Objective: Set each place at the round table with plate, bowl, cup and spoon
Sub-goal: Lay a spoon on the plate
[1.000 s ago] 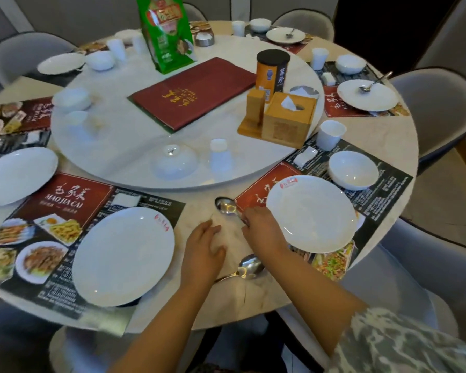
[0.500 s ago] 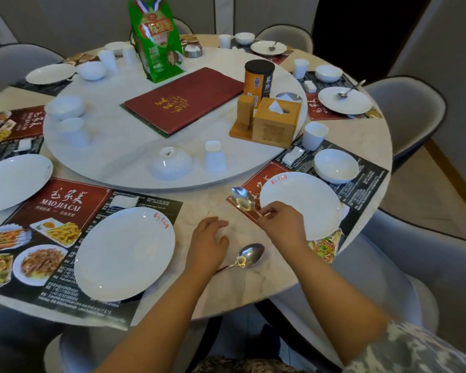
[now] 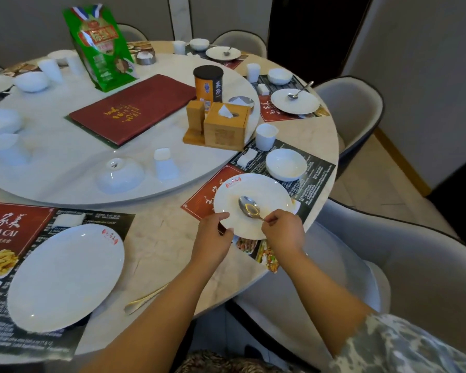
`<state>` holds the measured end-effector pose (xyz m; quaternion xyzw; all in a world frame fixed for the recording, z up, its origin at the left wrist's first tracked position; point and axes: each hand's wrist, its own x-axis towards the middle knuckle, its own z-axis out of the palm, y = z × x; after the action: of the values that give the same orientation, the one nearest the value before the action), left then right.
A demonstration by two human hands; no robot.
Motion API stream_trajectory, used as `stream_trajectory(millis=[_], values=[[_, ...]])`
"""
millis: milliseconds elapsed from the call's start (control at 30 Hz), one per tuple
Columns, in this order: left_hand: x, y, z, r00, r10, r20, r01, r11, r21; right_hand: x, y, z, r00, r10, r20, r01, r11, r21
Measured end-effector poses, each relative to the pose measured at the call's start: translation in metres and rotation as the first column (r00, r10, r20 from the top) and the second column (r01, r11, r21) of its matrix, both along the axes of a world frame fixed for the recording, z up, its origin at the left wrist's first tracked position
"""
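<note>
My right hand (image 3: 283, 232) pinches the handle of a metal spoon (image 3: 249, 207), whose bowl lies on the white plate (image 3: 256, 189) at the right-hand place. My left hand (image 3: 213, 238) grips that plate's near-left rim. Behind the plate, on the same placemat, stand a white bowl (image 3: 285, 164) and a white cup (image 3: 265, 135). A second spoon (image 3: 143, 301) lies on the table by my left forearm, partly hidden. The left-hand place has a large white plate (image 3: 65, 275) on its placemat. An upturned bowl (image 3: 120, 175) and an upturned cup (image 3: 164, 164) sit on the turntable.
The marble turntable (image 3: 65, 168) carries a red menu (image 3: 135, 107), a green bag (image 3: 100, 47), an orange tin (image 3: 207, 83) and a wooden tissue box (image 3: 225, 126). Further set places lie at the far right (image 3: 295, 102). Grey chairs (image 3: 355, 114) ring the table.
My right hand has carried the spoon rightward and set its bowl on the right plate. My left hand has left the second spoon and taken hold of that plate's rim.
</note>
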<state>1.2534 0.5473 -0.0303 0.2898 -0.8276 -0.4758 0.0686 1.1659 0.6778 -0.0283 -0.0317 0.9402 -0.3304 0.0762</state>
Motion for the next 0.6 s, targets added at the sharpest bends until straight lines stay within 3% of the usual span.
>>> stream_trajectory(millis=[400,500,600], values=[[-0.002,0.013,0.0,0.995,0.1,0.008,-0.1,0.995,0.009,0.0,0.003,-0.013,0.997,0.062,-0.043,-0.059,0.996,0.068],[0.0,0.013,0.002,0.988,0.15,-0.029,-0.15,0.989,0.008,0.002,0.003,-0.011,0.992,0.108,-0.059,-0.097,0.983,0.158],[0.004,0.01,0.004,0.977,0.201,-0.068,-0.202,0.979,0.003,0.009,0.001,-0.008,0.97,0.176,-0.167,-0.127,0.955,0.269]])
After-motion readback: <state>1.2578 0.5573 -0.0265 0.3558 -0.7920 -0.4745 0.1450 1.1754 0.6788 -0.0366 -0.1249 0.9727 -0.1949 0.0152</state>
